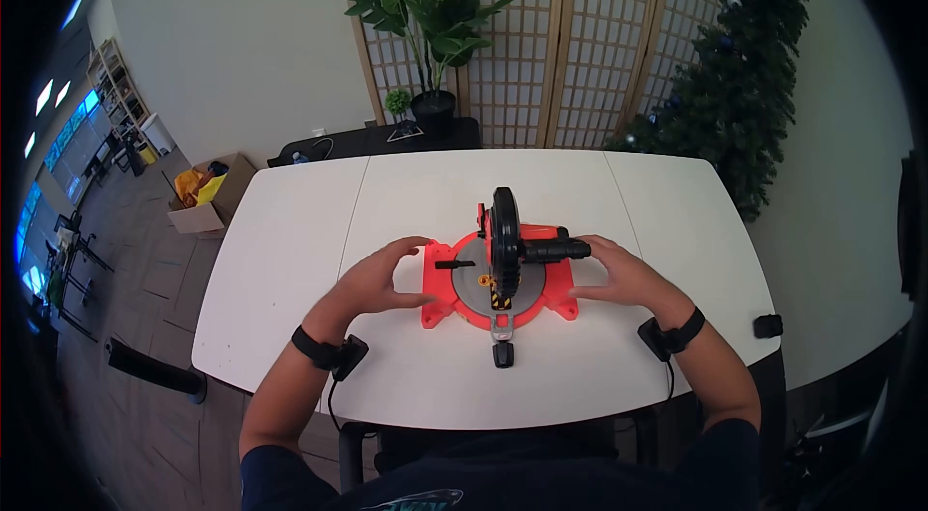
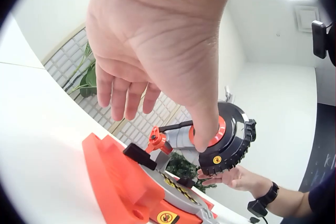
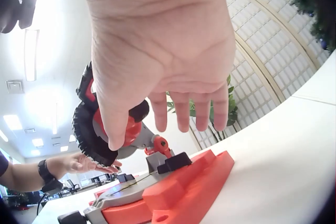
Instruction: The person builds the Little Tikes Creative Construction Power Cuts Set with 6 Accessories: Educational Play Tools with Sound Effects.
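Observation:
A toy miter saw [image 1: 505, 240] stands on the white table in front of me, with an orange base [image 1: 437, 291], a grey round turntable and a black blade guard [image 2: 239, 129]. My left hand [image 1: 375, 281] is held at the left end of the base, thumb and fingers spread apart. On the other side, my right hand [image 1: 626, 275] hovers by the right end, close to the black motor housing [image 1: 556, 249]. Both wrist views show straight, relaxed fingers and bare palms. Neither hand grips anything. At the front of the saw sits a black knob [image 1: 503, 354].
The white table [image 1: 280, 298] curves around the saw. A small black object [image 1: 768, 325] lies at its right edge. Beyond it stand a potted plant [image 1: 433, 110], a lattice screen [image 1: 609, 37] and a decorated tree [image 1: 739, 86]. A cardboard box [image 1: 203, 218] is on the floor at left.

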Demonstrator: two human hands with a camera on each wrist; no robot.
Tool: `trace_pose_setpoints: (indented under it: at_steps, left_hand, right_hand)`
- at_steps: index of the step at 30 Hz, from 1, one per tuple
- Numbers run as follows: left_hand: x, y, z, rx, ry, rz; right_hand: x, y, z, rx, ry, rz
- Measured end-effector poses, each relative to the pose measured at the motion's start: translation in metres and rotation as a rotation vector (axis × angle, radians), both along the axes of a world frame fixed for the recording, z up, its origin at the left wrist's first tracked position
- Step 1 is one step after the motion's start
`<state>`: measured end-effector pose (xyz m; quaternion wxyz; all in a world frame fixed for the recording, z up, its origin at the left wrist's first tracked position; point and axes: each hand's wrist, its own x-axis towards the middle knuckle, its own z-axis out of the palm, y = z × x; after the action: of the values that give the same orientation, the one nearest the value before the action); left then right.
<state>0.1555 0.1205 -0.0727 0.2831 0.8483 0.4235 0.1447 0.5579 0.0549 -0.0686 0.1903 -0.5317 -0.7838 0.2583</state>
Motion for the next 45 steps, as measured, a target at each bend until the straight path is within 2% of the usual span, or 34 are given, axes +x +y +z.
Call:
trace_pose_setpoints:
  at_steps: [3, 8, 15, 21, 23, 27, 29, 32, 36, 40, 42, 45]
  left_hand:
    - [-0.01, -0.006, 0.008, 0.022, -0.08, 0.01]
    - [-0.039, -0.007, 0.013, 0.024, -0.112, 0.056]
    - [-0.084, -0.018, 0.014, 0.05, -0.101, 0.205]
    - [-0.129, -0.039, 0.002, 0.061, -0.178, 0.298]
    - [-0.143, -0.047, -0.002, 0.05, -0.213, 0.352]
    - [-0.166, -0.064, -0.01, 0.043, -0.199, 0.427]
    - [-0.179, -0.071, -0.017, 0.039, -0.2, 0.439]
    - [-0.194, -0.083, -0.025, 0.036, -0.215, 0.517]
    - [-0.219, -0.096, -0.035, 0.05, -0.21, 0.592]
    - [-0.238, -0.106, -0.042, 0.076, -0.227, 0.632]
    - [-0.243, -0.11, -0.041, 0.093, -0.218, 0.728]
    - [-0.257, -0.113, -0.049, 0.156, -0.238, 0.736]
  right_hand:
    - [0.013, -0.004, 0.0, 0.11, -0.013, 0.083]
    - [0.031, -0.02, 0.007, 0.099, 0.091, -0.022]
    - [0.069, -0.045, 0.018, 0.187, 0.069, -0.147]
    - [0.128, -0.07, 0.003, 0.224, 0.09, -0.236]
    - [0.145, -0.081, -0.001, 0.229, 0.092, -0.355]
    - [0.192, -0.1, -0.02, 0.262, 0.121, -0.45]
    - [0.209, -0.113, -0.02, 0.271, 0.085, -0.47]
    - [0.238, -0.134, -0.025, 0.243, -0.029, -0.61]
    - [0.28, -0.163, -0.038, 0.167, -0.019, -0.764]
    - [0.34, -0.196, -0.068, 0.314, -0.126, -0.632]
    - [0.349, -0.21, -0.073, 0.241, -0.192, -0.761]
    - [0.355, -0.229, -0.083, 0.164, -0.264, -0.804]
